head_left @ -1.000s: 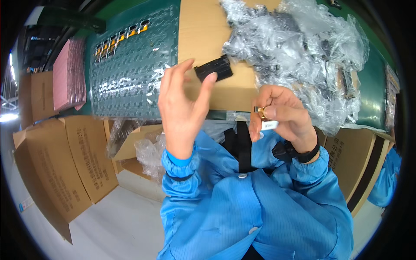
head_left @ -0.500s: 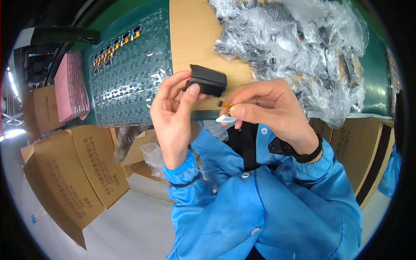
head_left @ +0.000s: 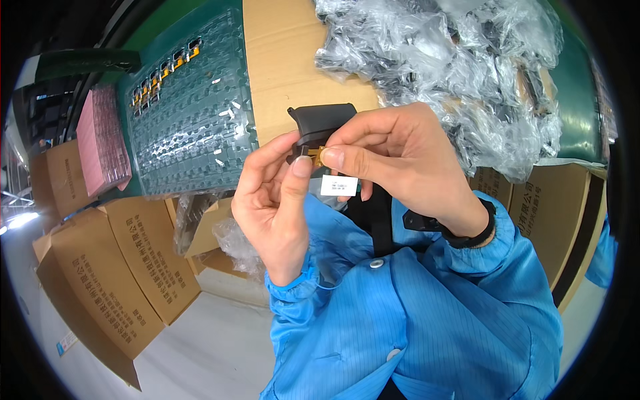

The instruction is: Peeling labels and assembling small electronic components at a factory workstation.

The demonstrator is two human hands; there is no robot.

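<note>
My left hand (head_left: 273, 197) is closed around the lower end of a black plastic housing (head_left: 324, 120), thumb in front and fingers behind. My right hand (head_left: 410, 163) pinches a small amber flex cable (head_left: 315, 155) between thumb and forefinger, right at the near end of the housing. A white label (head_left: 339, 186) hangs just below the right thumb and appears joined to the cable. Whether the cable sits inside the housing or only touches it, I cannot tell, as the fingers cover that spot.
A clear moulded tray (head_left: 193, 133) at the left holds a row of small parts with amber flex (head_left: 160, 79). Bagged black parts (head_left: 440, 73) are heaped at the right, beside a cardboard sheet (head_left: 277, 53). Pink wrapped sheets (head_left: 100, 140) and open cartons (head_left: 117, 273) stand further left.
My right hand has moved left, bringing the flex cable up against the housing. The housing has turned in my left hand, and the white label now faces up.
</note>
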